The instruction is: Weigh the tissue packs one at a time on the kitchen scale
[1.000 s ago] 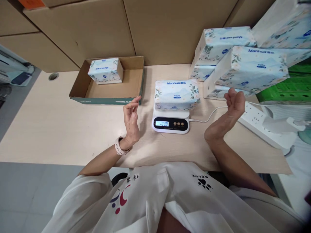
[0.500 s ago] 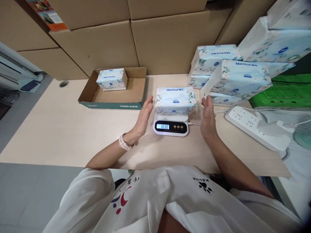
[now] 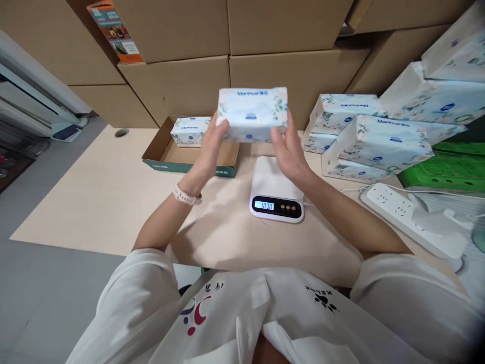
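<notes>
A floral tissue pack (image 3: 253,112) is held in the air between both my hands, above the table and left of the scale's top. My left hand (image 3: 210,149) grips its left end, and my right hand (image 3: 288,151) grips its right end. Below and to the right sits the white digital scale (image 3: 276,178), its bare platform partly behind my right hand, its lit display reading 103.0. Left of my hands stands a shallow cardboard box (image 3: 170,164) with a green front; another tissue pack (image 3: 189,132) lies inside, partly covered by my left hand.
Stacked tissue packs (image 3: 386,141) stand at the right. A white power strip (image 3: 413,217) with cables lies near the table's right edge, by a green crate (image 3: 447,167). Large cardboard cartons (image 3: 288,71) line the back. A round hole (image 3: 122,133) pierces the table's far left corner.
Both hands have closed on the tissue pack and lifted it off the scale, up and to the left. Earlier they were spread on either side of it. The view has shifted slightly.
</notes>
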A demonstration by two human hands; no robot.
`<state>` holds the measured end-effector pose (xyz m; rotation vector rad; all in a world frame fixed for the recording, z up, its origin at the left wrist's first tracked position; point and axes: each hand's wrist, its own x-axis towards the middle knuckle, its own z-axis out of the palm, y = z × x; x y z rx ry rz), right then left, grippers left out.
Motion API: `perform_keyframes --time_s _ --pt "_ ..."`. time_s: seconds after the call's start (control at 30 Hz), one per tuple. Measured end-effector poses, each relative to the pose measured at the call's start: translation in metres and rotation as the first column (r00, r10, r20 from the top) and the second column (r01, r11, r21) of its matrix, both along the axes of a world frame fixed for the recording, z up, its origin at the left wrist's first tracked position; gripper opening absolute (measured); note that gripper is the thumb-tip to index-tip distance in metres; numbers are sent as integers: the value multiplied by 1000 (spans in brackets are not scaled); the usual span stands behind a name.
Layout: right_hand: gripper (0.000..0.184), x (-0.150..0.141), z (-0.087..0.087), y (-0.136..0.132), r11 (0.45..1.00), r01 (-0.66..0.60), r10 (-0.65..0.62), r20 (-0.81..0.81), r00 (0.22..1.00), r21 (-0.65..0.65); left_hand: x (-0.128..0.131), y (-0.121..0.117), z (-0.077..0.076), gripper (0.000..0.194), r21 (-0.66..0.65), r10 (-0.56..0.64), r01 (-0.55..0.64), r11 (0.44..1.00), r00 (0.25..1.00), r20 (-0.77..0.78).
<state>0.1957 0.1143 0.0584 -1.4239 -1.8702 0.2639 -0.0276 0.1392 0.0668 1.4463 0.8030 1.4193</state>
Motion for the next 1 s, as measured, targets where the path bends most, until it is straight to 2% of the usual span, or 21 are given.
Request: perform_keyframes --time_s 0.1,0.17,0.2,0.27,0.37,0.43,0.5,0.63,0.77,0.83,0.9,1.0 --pt "79 -38 12 46 992 -20 26 50 998 -125 -35 46 0 41 -163 84 -86 983 996 -20" --pt "77 -59 10 69 986 -49 60 67 996 -161 -53 70 -12 38 -275 134 -143 951 990 -50" --pt "75 -66 7 78 983 -67 80 70 994 -171 -61 78 -19 38 -291 164 -180 939 983 -79" --pt "70 -76 -2 90 975 -99 118 85 989 -199 -74 89 -31 42 -235 247 -280 931 956 -159" --pt "69 -82 -15 97 962 -142 189 189 964 -234 -84 95 -39 59 -23 331 -355 935 891 -312" --pt "69 -84 -22 97 959 -183 240 281 929 -217 -83 97 -39 70 90 300 -290 953 861 -411" --pt "64 -85 -26 97 952 -221 287 358 889 -213 -76 99 -38 75 129 234 -196 972 845 -481" --pt "56 -86 -32 101 933 -247 340 419 842 -261 -58 104 -39 65 41 111 -107 993 809 -577" --pt "53 -84 -34 101 930 -237 342 422 840 -282 -55 114 -42 66 -50 99 -165 985 779 -619" --pt "55 -82 -27 91 931 -225 332 405 852 -289 -54 120 -41 64 -58 123 -198 978 783 -609" --pt "61 -75 -11 70 942 -233 312 380 871 -239 -48 120 -37 61 -36 136 -197 980 786 -604" --pt "71 -43 23 18 971 -241 226 343 912 0 -23 100 -22 59 83 131 -103 991 828 -544"
